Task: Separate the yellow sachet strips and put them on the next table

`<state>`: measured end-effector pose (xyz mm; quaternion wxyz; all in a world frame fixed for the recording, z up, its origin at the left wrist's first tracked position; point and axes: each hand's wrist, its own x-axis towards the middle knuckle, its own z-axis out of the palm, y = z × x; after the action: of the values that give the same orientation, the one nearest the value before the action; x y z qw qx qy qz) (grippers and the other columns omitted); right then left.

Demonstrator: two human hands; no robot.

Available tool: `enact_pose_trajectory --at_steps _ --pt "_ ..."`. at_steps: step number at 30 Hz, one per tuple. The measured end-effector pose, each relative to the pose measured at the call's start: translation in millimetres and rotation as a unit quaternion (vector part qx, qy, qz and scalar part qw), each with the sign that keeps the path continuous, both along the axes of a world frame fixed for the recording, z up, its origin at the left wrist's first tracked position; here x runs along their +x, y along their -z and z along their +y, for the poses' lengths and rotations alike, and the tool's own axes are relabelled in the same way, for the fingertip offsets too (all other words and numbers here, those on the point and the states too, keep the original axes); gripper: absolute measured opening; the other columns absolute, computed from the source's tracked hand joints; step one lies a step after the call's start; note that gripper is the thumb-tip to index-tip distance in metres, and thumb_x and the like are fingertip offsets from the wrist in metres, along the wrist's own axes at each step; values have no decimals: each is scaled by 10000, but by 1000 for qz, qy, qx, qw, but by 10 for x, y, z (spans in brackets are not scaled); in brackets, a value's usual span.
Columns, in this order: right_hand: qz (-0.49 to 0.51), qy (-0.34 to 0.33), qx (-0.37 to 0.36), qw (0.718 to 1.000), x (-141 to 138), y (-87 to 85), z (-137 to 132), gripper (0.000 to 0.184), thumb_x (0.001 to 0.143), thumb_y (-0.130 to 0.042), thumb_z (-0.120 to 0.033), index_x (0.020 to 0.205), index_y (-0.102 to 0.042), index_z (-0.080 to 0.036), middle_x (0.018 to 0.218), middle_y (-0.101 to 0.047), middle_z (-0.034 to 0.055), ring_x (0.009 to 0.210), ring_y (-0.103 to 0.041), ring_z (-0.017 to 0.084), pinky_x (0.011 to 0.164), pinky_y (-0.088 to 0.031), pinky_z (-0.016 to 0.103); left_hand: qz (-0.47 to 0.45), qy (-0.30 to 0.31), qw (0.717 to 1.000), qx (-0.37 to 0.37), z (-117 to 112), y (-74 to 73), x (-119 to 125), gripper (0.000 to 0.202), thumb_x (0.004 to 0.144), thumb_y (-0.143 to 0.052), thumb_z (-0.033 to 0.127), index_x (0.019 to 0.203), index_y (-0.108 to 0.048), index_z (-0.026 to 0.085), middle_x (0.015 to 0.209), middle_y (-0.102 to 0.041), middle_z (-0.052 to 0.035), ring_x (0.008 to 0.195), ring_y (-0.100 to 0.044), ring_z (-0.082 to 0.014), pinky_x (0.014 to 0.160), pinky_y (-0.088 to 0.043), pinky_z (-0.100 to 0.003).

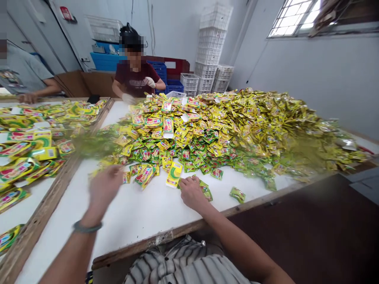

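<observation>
A huge heap of small yellow-green sachets (pixel 237 126) covers the white table (pixel 142 213). My right hand (pixel 192 191) rests on the table at the heap's near edge, fingers curled over a green sachet (pixel 206 192). A larger yellow card (pixel 174 174) lies just left of it. My left hand (pixel 103 187) is blurred by motion, hovering beside a small bunch of sachets (pixel 144 174); its fingers cannot be made out. A single green sachet (pixel 237 194) lies apart near the table's front edge.
A second table (pixel 32 232) on the left holds larger yellow packs (pixel 26 142). A gloved person (pixel 136 77) works at the far end; another person's arm (pixel 44 86) shows at far left. White crates (pixel 211 43) are stacked at the back wall.
</observation>
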<state>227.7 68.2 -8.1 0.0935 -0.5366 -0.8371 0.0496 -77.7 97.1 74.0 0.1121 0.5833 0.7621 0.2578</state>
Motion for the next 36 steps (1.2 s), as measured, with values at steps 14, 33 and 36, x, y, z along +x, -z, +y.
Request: enact_pose_trajectory --at_steps 14,33,36 --pt "149 41 7 988 22 229 -34 319 859 -418 -73 1108 -594 -168 961 -663 95 874 -578 217 784 -437 314 -75 95 993 -14 851 725 1379 160 681 -653 261 637 -513 198 681 -615 -44 743 -601 -229 639 -407 -296" --pt "617 150 -228 738 -353 -15 -195 303 732 -659 -461 818 -685 -171 747 -657 9 690 -550 154 663 -462 266 -615 159 755 -162 -508 650 1201 331 669 -738 426 826 -677 142 796 -688 -46 715 -604 -154 679 -468 -266" --pt "609 177 -205 745 -360 16 -222 282 716 -673 -447 726 -652 -165 667 -608 -9 599 -484 119 572 -414 237 -598 160 775 -129 -571 692 1260 358 628 -794 361 883 -663 147 812 -677 -21 726 -593 -142 681 -460 -249"
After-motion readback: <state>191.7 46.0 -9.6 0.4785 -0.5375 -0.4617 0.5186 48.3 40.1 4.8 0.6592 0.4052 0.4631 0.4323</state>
